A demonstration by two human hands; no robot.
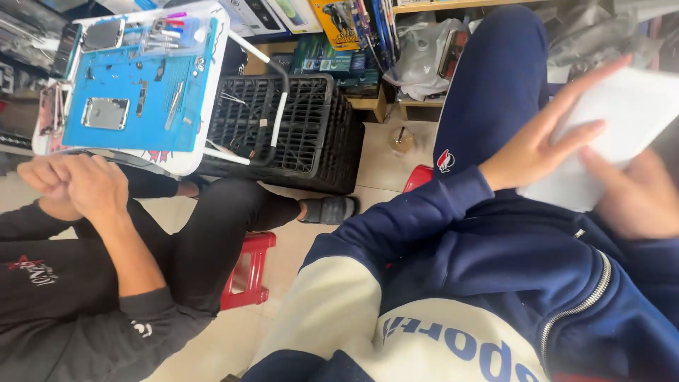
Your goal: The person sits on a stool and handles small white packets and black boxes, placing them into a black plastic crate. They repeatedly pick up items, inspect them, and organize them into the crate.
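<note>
My left hand (544,145) lies with its fingers spread across a flat white sheet-like object (622,120) at the right of the view. My right hand (640,201) grips the same white object from its lower edge. Both hands hold it above my lap, over my navy and cream zip jacket (495,283). My leg in blue trousers (495,71) stretches out behind the hands. Part of the white object runs off the right edge of the frame.
Another person in black sits at the left on a red stool (247,272), their hands (71,184) clasped together. Beyond them are a white tray with a blue mat (134,85) holding phone parts and tools, a black plastic crate (297,127), and shelves with boxes and bags.
</note>
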